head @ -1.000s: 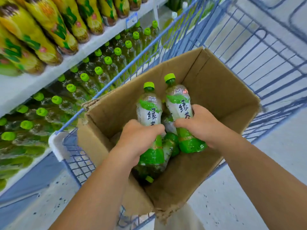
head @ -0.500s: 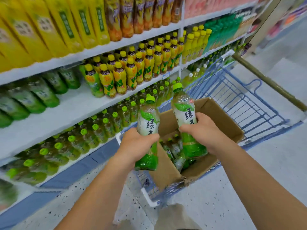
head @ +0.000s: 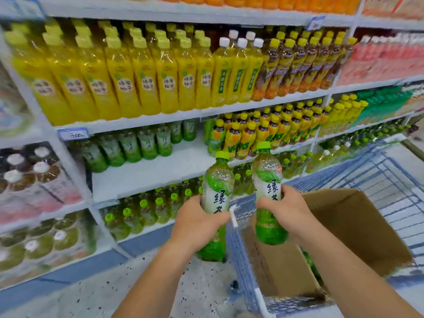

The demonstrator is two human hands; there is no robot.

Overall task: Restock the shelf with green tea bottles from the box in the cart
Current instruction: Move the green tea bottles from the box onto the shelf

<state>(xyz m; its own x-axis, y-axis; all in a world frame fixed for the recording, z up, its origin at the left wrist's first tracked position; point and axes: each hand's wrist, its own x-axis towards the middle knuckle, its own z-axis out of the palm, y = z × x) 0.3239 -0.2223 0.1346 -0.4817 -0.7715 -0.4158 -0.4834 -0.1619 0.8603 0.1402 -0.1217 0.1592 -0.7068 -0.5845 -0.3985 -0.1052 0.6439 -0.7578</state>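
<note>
Nearest, the left hand (head: 197, 222) wraps its fingers and thumb round the middle of one green tea bottle (head: 218, 180). The right hand (head: 286, 210) grips a second green tea bottle (head: 267, 171) the same way, fingers curled across the label. Both bottles are upright, green caps up, close together but not touching. A second ago the pair were down inside the cardboard box (head: 344, 226); now they are lifted clear of it. The left one is out past the corner of the blue wire cart (head: 390, 180) and over the speckled floor (head: 206, 290), while the right one is above the box's near-left corner. The box sits in the cart with its flaps open, and a few more green bottles (head: 309, 265) are just visible low inside. The view has also swung up from the box to the shelving. Further off, the shelf (head: 160, 173) has a wide bare stretch of white board along its front edge. A row of shelved green tea bottles (head: 137, 145) stands toward its back left, and yellow-capped drinks (head: 252, 131) fill its right part. The pick looks done and the carry under way. What seems to remain is standing both bottles on that bare front stretch without knocking the row behind.
</note>
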